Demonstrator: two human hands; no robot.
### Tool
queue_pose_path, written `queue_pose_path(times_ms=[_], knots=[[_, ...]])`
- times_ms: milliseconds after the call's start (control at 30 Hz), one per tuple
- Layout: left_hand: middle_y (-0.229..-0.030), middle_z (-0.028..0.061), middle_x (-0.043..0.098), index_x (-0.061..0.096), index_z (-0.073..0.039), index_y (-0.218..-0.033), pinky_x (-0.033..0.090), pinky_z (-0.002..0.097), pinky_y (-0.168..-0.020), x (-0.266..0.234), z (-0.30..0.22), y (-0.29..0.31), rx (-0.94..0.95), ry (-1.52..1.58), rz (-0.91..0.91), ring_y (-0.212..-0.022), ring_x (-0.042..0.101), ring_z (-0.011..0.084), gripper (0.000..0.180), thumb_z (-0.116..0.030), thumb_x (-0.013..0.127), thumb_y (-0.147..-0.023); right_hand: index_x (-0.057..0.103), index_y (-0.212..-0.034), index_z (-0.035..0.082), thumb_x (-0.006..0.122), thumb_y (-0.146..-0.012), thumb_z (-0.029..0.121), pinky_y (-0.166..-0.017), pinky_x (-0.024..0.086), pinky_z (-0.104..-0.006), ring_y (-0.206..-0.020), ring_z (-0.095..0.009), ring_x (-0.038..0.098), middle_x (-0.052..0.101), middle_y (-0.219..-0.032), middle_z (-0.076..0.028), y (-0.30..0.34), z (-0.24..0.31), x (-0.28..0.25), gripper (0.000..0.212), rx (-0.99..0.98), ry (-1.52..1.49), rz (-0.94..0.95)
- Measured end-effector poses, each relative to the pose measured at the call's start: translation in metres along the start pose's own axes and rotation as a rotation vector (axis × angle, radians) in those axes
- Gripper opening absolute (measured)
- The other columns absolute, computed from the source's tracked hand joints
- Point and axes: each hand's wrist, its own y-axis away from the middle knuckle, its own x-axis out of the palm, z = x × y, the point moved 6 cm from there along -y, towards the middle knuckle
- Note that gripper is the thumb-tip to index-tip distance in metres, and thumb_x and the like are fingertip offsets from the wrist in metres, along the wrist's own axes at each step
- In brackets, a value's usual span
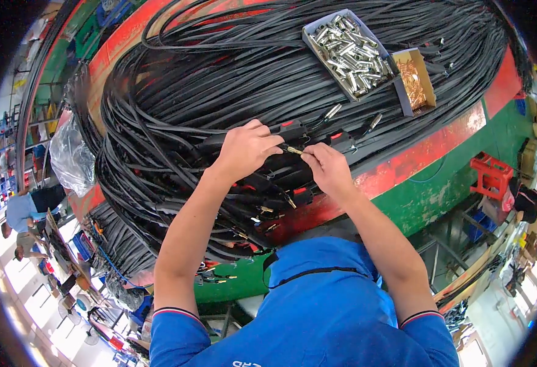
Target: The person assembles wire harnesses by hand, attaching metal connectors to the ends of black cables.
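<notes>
Both my hands meet over a pile of black cables (219, 79). With fingers bent, my left hand (248, 147) grips a black cable end just behind its slim brass fitting (293, 150). My right hand (328, 167) pinches the outer tip of that fitting between thumb and fingers. Close around lie black handles with red switches, one handle (291, 129) just beyond my hands and another (342, 139) to the right. Two silvery metal sleeves, one (333, 112) and another (375, 121), lie past my fingers. Below my hands, more brass-tipped ends (291, 200) stick out of the bundle.
An open box of silvery metal sleeves (318, 54) and a smaller box of copper-coloured pins (430, 92) sit on the cables. The worn red table edge (403, 168) curves along the right. A red plastic stool (490, 176) stands farther right; people (27, 208) are at far left.
</notes>
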Motion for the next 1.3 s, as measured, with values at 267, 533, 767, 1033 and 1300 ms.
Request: queue_pose_path(times_ms=[267,533,767,1033,1300], knots=[[-0.085,0.0025,0.068,0.079,-0.016,-0.102,0.056,0.041,-0.068,-0.001,-0.004,-0.001,0.019,-0.013,-0.015,-0.087,0.065,0.0261,0.021,-0.029,0.081,-0.087,0.073,-0.104,-0.002,0.071,-0.103,0.018,-0.07,0.053,-0.0333,-0.077,-0.017,0.068,0.069,-0.08,-0.007,0.002,-0.039,0.015,0.02,0.416,-0.401,0.247],[-0.085,0.0016,0.066,0.077,-0.017,-0.101,0.055,0.041,-0.07,-0.001,-0.005,-0.001,0.027,-0.029,-0.001,-0.089,0.064,0.0258,0.018,-0.033,0.076,-0.091,0.075,-0.102,0.002,0.071,-0.105,0.019,-0.072,0.051,-0.0289,-0.079,-0.011,0.062,0.068,-0.086,0.001,0.012,-0.051,0.024,0.018,0.548,-0.694,0.226],[-0.086,0.0029,0.067,0.078,-0.016,-0.104,0.055,0.0413,-0.072,0.0,-0.005,0.002,0.021,-0.005,0.004,-0.09,0.065,0.027,0.02,-0.03,0.078,-0.09,0.074,-0.104,0.001,0.075,-0.098,0.015,-0.08,0.058,-0.042,-0.091,-0.039,0.071,0.072,-0.098,-0.017,0.01,-0.005,0.003,0.015,-0.024,0.035,-0.027],[-0.087,0.0026,0.068,0.079,-0.016,-0.106,0.056,0.0408,-0.071,-0.005,-0.006,-0.002,0.011,-0.019,-0.033,-0.089,0.065,0.0265,0.022,-0.028,0.081,-0.088,0.072,-0.105,0.001,0.073,-0.098,0.012,-0.076,0.056,-0.0444,-0.086,-0.039,0.069,0.07,-0.093,-0.018,0.0,-0.011,0.003,0.012,0.055,-0.143,-0.025],[-0.088,0.0027,0.069,0.079,-0.014,-0.105,0.056,0.0409,-0.071,-0.005,-0.007,0.004,0.029,-0.022,-0.06,-0.09,0.066,0.0263,0.022,-0.026,0.082,-0.087,0.072,-0.102,-0.002,0.071,-0.103,0.015,-0.067,0.048,-0.0313,-0.071,-0.01,0.056,0.062,-0.074,-0.004,0.007,-0.034,0.02,0.017,0.404,-0.434,0.124]])
